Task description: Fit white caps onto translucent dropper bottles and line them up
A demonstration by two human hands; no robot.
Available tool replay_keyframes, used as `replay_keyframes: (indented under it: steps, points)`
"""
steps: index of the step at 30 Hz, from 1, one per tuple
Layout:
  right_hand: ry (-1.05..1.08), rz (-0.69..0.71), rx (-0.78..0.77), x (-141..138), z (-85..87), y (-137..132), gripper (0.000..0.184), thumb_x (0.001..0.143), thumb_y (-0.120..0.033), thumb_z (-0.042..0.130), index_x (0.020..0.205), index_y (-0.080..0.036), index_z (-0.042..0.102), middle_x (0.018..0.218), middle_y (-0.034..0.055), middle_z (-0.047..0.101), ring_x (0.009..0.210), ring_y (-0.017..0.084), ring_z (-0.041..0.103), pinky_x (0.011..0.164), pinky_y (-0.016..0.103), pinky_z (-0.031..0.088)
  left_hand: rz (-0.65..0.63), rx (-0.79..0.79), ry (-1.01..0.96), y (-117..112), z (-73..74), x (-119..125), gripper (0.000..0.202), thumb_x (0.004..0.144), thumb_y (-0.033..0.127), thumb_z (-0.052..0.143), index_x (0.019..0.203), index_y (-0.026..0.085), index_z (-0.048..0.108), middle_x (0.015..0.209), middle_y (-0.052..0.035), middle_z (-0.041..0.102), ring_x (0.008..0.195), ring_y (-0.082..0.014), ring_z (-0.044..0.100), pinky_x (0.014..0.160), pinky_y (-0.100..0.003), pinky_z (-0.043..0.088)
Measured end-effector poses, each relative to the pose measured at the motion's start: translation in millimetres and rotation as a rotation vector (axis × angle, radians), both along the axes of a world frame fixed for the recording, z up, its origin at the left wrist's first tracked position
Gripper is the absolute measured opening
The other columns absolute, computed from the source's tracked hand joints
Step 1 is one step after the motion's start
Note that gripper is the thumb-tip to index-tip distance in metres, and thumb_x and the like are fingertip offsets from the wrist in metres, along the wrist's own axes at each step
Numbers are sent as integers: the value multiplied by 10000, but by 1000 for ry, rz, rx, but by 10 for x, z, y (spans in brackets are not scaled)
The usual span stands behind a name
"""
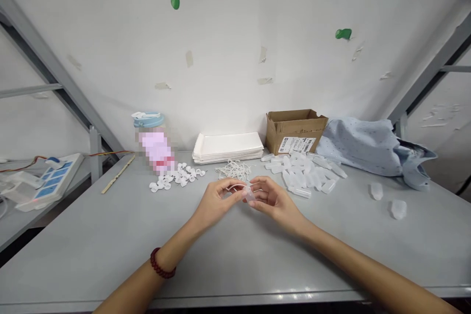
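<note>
We hold both bare arms out, our left forearm (137, 282) slanting in from seven o'clock and our right forearm (360, 262) from four. Our left hand (216, 202) pinches with thumb and bent index finger, tips toward three o'clock; our right hand (277, 202) curls its fingers toward nine, thumb below.

On my feed I count one left hand (215, 203) and one right hand (281, 206); one held clear piece (250, 196); two loose clear pieces (399, 209) at far right; one clear heap (309, 174) and the white caps (167, 186), both too jumbled to count; one carton (274, 133); one white stack (228, 147); two green patches (175, 0)
</note>
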State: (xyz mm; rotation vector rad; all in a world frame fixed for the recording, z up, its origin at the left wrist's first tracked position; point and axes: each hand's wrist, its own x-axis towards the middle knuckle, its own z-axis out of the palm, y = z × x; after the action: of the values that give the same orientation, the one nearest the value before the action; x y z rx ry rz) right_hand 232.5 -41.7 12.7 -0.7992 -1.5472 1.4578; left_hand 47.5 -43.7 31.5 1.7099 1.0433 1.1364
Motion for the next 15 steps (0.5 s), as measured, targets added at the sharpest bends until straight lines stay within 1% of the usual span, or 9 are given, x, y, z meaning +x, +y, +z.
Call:
replay_keyframes:
  steps: [3,7,11,13,15]
  points:
    - [-67,-16,63,-6,5,-24,373,778,-278,661,1125,-254,527,1032,43,580,900,168,632,817,344,495,2,-14,-6,-8,13,3,155,801,321,629,873,205,703,881,-35,711,858,-184,647,782,-287,517]
    - [-85,-70,120,-3,18,-38,292,799,-296,636,1079,-235,582,1072,66,627,956,205,632,873,384,488,3,-41,2,-10,17,9,158,791,328,633,847,195,697,860,-38,709,832,-190,653,773,-293,516]
    - [-95,-133,119,5,40,-43,282,791,-307,646,1057,-232,593,1074,66,643,942,212,634,854,391,499,17,-47,44,-16,0,11,150,793,320,621,800,186,688,847,-43,709,825,-188,644,762,-293,502]
    - [-95,-129,99,4,51,-48,281,787,-312,647,1048,-226,588,1049,64,651,924,208,641,838,384,506,33,-27,72,-21,-10,10,154,799,322,617,805,185,686,845,-41,706,826,-185,639,760,-292,495]
    - [-83,-106,81,0,59,-52,278,790,-311,641,1044,-215,581,1034,65,657,930,206,647,842,379,506,57,3,88,-27,-15,10,160,803,320,621,852,181,683,854,-40,703,832,-180,635,766,-289,491]
